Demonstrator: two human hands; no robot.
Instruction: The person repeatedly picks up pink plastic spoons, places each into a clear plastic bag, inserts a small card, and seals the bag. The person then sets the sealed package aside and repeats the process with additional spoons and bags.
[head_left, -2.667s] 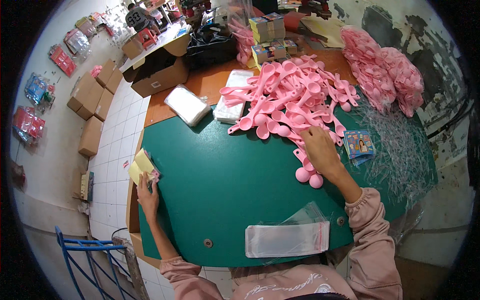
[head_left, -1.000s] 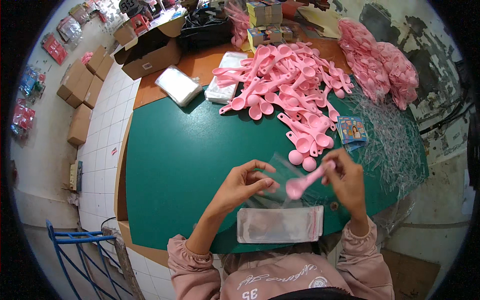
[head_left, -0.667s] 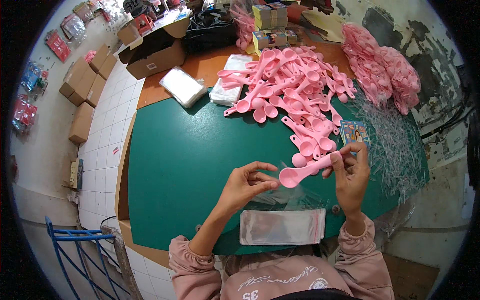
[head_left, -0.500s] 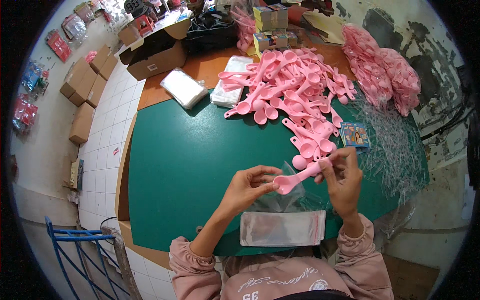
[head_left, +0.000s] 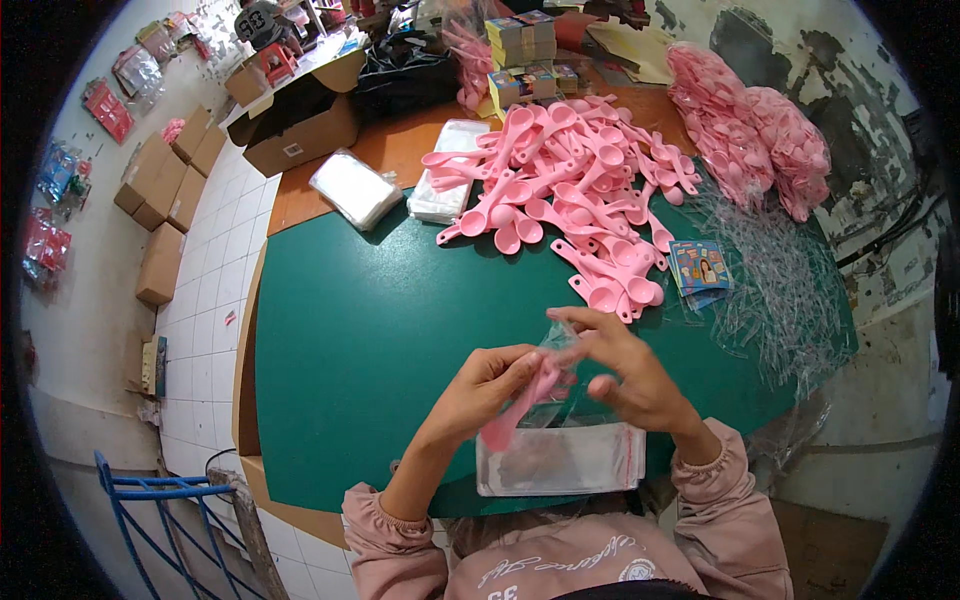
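Observation:
My left hand (head_left: 487,388) is closed on a pink plastic spoon (head_left: 508,424), whose bowl points down toward me and is blurred. A clear plastic bag (head_left: 560,340) shows around the spoon's upper end; how far the spoon lies inside it I cannot tell. Against the bag rest the stretched fingers of my right hand (head_left: 632,375), its thumb standing apart from them. Below my hands, near the table's front edge, lies a stack of clear bags (head_left: 555,470). Beyond them spreads a large pile of pink spoons (head_left: 570,190).
Printed cards (head_left: 700,268) lie right of the pile, beside a tangle of clear plastic strips (head_left: 775,300). Bagged pink spoons (head_left: 745,130) stand at the far right. Two white packs (head_left: 355,188) and an open cardboard box (head_left: 300,130) sit at the back left of the green table (head_left: 340,330).
The spoon has swung from pointing left to pointing down toward me, and my left hand now grips it. My right hand has let go of its handle and moved left to the bag.

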